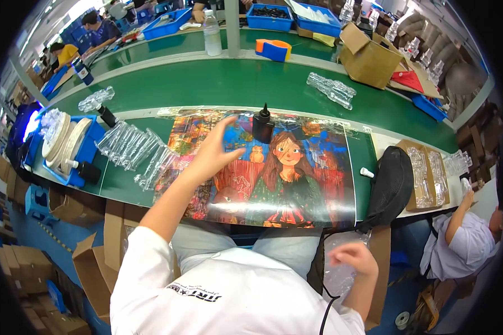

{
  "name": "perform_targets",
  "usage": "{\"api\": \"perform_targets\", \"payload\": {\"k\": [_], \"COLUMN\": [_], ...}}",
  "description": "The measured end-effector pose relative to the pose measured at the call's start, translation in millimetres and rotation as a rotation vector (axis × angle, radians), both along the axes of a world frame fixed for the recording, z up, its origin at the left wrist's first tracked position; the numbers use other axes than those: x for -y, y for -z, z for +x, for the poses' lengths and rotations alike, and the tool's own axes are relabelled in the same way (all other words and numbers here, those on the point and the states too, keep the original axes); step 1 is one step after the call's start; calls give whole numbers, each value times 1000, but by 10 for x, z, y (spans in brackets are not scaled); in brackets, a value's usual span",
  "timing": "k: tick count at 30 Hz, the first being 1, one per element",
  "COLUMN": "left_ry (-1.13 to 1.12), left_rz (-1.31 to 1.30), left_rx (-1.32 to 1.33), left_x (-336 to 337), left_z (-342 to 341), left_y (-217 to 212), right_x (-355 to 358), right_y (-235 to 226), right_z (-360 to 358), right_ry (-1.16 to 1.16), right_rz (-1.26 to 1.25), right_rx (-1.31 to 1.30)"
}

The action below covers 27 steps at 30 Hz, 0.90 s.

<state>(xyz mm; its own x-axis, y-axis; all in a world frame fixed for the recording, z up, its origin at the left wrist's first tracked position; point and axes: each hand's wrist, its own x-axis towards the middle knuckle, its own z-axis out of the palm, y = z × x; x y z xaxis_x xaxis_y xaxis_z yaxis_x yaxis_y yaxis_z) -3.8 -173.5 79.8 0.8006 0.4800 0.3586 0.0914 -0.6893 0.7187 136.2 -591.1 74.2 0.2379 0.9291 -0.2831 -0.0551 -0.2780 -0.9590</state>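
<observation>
My left hand [215,151] is raised over a glossy colourful picture sheet [296,190] on the green table, fingers spread and holding nothing. A small black bottle with a pointed nozzle [262,124] stands on the sheet's far edge, just right of that hand. My right hand [349,258] is low beside my lap at the table's front edge, fingers curled on a clear plastic bag [341,276] that hangs below the table.
Clear plastic blister trays [137,148] lie left of the sheet, beside a blue bin with white rolls [67,142]. More clear trays [331,89], a cardboard box [369,56] and a black bag [390,187] sit right. Another person [458,240] sits at right.
</observation>
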Motion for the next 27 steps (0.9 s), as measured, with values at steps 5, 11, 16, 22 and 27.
{"api": "perform_targets", "payload": {"k": [5, 11, 16, 22, 27], "left_ry": [199, 220, 230, 194, -208], "left_rz": [-144, -249, 29, 103, 319], "left_rx": [91, 55, 258, 261, 99], "left_x": [-424, -292, -89, -38, -231], "left_z": [728, 748, 496, 215, -560], "left_y": [320, 199, -53, -342, -397], "right_x": [-1646, -2447, -2642, -3018, -3181], "right_y": [89, 212, 157, 96, 262], "right_z": [179, 180, 112, -37, 175], "right_ry": [-133, -65, 47, 61, 156], "right_rz": [162, 73, 179, 218, 282], "right_rx": [-124, -604, -1097, -1347, -1160]}}
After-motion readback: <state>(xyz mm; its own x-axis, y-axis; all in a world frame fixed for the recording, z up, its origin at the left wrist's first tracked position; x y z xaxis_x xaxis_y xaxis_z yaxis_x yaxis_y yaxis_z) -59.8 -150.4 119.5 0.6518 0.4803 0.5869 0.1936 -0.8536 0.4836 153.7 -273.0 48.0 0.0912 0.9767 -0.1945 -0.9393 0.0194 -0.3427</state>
